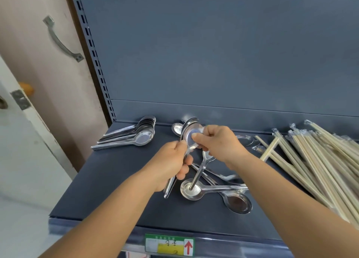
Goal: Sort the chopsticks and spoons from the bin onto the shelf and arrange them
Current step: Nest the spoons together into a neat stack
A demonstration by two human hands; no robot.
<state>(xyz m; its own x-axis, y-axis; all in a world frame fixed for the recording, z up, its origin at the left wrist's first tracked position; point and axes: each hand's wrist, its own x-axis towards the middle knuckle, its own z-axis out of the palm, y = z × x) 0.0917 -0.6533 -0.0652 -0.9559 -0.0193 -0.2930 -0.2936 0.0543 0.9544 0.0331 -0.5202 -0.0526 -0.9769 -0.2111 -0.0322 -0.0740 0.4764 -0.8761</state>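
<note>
Fingers (pixel 196 136) of both hands clasping stacked spoons (pixel 191 135), loose spoons (pixel 196 188) beneath, chopsticks (pixel 318 160) alongside.

This looks like a shop or its stockroom. A dark grey metal retail shelf (pixel 124 180) stands on a slotted upright (pixel 91 50) with a plain back panel (pixel 213 44). Its front edge carries a green and yellow price label (pixel 169 245) with a red arrow. Goods lie in bulk: stacked steel spoons (pixel 134 136) and plastic-wrapped disposable chopsticks (pixel 318 155).
</note>
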